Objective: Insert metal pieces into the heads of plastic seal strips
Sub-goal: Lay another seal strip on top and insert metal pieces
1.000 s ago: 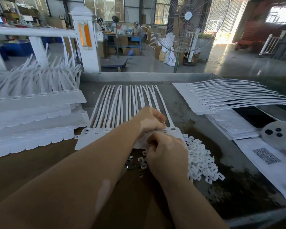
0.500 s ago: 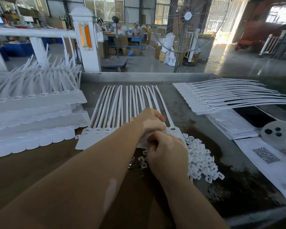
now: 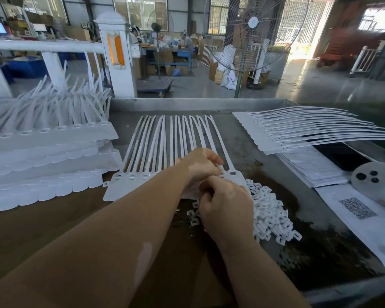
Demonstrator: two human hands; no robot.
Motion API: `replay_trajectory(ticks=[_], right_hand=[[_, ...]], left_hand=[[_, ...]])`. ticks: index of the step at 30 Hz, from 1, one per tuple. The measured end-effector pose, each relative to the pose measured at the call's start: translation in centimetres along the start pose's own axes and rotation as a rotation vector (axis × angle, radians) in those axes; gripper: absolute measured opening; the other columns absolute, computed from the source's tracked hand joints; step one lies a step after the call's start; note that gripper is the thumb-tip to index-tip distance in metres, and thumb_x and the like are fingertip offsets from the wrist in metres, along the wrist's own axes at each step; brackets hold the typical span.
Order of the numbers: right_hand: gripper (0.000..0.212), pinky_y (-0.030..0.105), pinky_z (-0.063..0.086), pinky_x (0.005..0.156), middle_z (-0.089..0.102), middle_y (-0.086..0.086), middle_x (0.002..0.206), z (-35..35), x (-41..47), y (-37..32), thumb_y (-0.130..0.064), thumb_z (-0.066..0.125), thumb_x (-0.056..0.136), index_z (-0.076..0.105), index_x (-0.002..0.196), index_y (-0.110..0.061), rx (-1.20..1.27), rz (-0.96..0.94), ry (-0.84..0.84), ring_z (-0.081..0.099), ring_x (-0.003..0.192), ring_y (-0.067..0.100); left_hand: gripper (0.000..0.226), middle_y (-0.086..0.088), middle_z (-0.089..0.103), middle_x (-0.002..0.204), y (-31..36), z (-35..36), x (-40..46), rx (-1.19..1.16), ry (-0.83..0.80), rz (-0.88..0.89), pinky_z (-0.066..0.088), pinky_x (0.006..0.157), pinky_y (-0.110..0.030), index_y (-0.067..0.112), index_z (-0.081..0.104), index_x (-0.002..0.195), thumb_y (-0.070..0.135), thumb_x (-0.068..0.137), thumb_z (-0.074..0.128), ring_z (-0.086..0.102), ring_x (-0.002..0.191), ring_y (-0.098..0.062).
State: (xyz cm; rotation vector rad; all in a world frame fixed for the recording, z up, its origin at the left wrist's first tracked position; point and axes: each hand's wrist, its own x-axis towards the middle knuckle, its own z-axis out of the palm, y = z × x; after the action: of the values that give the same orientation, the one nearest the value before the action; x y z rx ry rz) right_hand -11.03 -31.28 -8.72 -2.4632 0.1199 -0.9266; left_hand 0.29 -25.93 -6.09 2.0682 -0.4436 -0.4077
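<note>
I see both hands meet over the near end of a sheet of joined seal strips (image 3: 156, 152) that lies flat on the table (image 3: 249, 138). The left hand (image 3: 201, 166) rests on the strip heads, its fingers curled down onto them; this grip presses the sheet, but whether it pinches something I cannot tell. Just below it, the right hand (image 3: 226, 208) has its fingers curled tight together toward the left fingertips; the small piece inside this grip is hidden from me. Just right of the right hand lies a heap of small white plastic pieces (image 3: 269, 216). Just left of it, a few dark metal pieces (image 3: 182, 222) lie loose on the table, partly under the wrist. Well to the left of both hands stand stacked sheets of strips (image 3: 47, 147). Well to the right, another sheet of strips (image 3: 298, 132) lies on some papers (image 3: 313, 167).
</note>
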Motion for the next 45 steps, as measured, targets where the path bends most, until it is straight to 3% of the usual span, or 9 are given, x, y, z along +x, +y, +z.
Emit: replay_trajectory(ticks=[5, 10, 14, 20, 25, 32, 36, 39, 45], right_hand=[[0.014, 0.024, 0.035, 0.057, 0.06, -0.001, 0.052, -0.3, 0.0, -0.1, -0.002, 0.056, 0.063, 0.066, 0.062, -0.011, 0.006, -0.012, 0.075, 0.052, 0.045, 0.02], [0.017, 0.026, 0.04, 0.059, 0.063, -0.001, 0.054, -0.2, 0.0, -0.1, -0.008, 0.053, 0.067, 0.07, 0.069, -0.011, 0.054, -0.001, 0.068, 0.054, 0.046, 0.018], [0.015, 0.032, 0.046, 0.068, 0.067, 0.001, 0.065, -0.1, 0.0, 0.2, -0.002, 0.06, 0.075, 0.071, 0.078, -0.011, 0.065, 0.028, 0.007, 0.056, 0.058, 0.017], [0.016, 0.034, 0.046, 0.073, 0.069, 0.001, 0.071, -0.3, -0.1, 0.1, 0.0, 0.061, 0.075, 0.071, 0.08, -0.011, 0.073, 0.033, -0.024, 0.062, 0.069, 0.023], [0.016, 0.037, 0.048, 0.077, 0.069, 0.001, 0.074, -0.3, 0.0, 0.1, -0.001, 0.059, 0.078, 0.071, 0.082, -0.012, 0.083, 0.02, -0.064, 0.062, 0.073, 0.021], [0.017, 0.039, 0.048, 0.079, 0.07, 0.001, 0.077, -0.3, -0.1, 0.1, -0.001, 0.058, 0.079, 0.071, 0.083, -0.012, 0.092, 0.01, -0.072, 0.062, 0.075, 0.021], [0.015, 0.043, 0.049, 0.079, 0.069, 0.0, 0.077, -0.3, 0.0, 0.1, -0.001, 0.059, 0.079, 0.071, 0.083, -0.011, 0.111, -0.017, -0.064, 0.062, 0.074, 0.02], [0.014, 0.042, 0.05, 0.078, 0.069, -0.002, 0.078, -0.3, -0.2, 0.1, -0.003, 0.062, 0.077, 0.07, 0.083, -0.013, 0.132, -0.071, -0.072, 0.062, 0.076, 0.018], [0.002, 0.041, 0.049, 0.074, 0.066, -0.004, 0.077, 0.0, -0.3, 0.4, -0.014, 0.066, 0.082, 0.067, 0.083, -0.015, 0.152, -0.134, -0.093, 0.059, 0.075, 0.016]], left_hand=[[0.019, 0.004, 0.063, 0.096, 0.4, -1.2, -1.6, 0.011, 0.081, 0.075, 0.044, 0.064, -0.011, 0.016, 0.066, 0.104, 0.007, 0.089, 0.058, 0.057, 0.085, -0.003], [0.009, 0.012, 0.063, 0.085, -0.6, -2.9, -5.2, 0.145, 0.216, 0.199, 0.039, 0.061, -0.009, 0.023, 0.067, 0.087, 0.015, 0.085, 0.066, 0.056, 0.076, 0.003], [0.019, 0.019, 0.06, 0.078, -1.7, -3.7, -8.2, 0.327, 0.183, 0.255, 0.04, 0.061, -0.003, 0.034, 0.062, 0.077, 0.018, 0.082, 0.07, 0.051, 0.067, 0.017], [0.012, 0.028, 0.055, 0.072, -2.8, -3.0, -9.7, 0.525, 0.108, 0.232, 0.037, 0.094, -0.034, 0.042, 0.062, 0.071, 0.039, 0.077, 0.072, 0.047, 0.07, 0.013], [0.016, 0.027, 0.051, 0.074, -3.6, -2.8, -9.6, 0.697, 0.096, 0.286, 0.014, 0.08, -0.025, 0.043, 0.071, 0.091, 0.052, 0.08, 0.064, 0.038, 0.082, 0.009], [0.014, 0.024, 0.057, 0.08, -3.8, -3.2, -9.7, 0.49, 0.025, 0.277, 0.03, 0.088, -0.028, 0.043, 0.058, 0.071, 0.042, 0.08, 0.068, 0.046, 0.082, 0.008], [0.016, 0.017, 0.063, 0.084, -3.9, -3.1, -9.4, 0.236, 0.205, 0.281, 0.041, 0.074, -0.012, 0.038, 0.057, 0.076, 0.027, 0.084, 0.067, 0.056, 0.081, 0.0], [0.011, 0.012, 0.066, 0.081, -4.2, -2.9, -9.2, 0.111, 0.293, 0.269, 0.046, 0.073, -0.013, 0.03, 0.061, 0.081, 0.022, 0.084, 0.068, 0.059, 0.078, 0.0], [0.015, 0.018, 0.067, 0.084, -4.2, -2.6, -9.4, 0.06, 0.271, 0.292, 0.043, 0.076, -0.003, 0.033, 0.066, 0.088, 0.019, 0.084, 0.068, 0.059, 0.083, 0.008]])
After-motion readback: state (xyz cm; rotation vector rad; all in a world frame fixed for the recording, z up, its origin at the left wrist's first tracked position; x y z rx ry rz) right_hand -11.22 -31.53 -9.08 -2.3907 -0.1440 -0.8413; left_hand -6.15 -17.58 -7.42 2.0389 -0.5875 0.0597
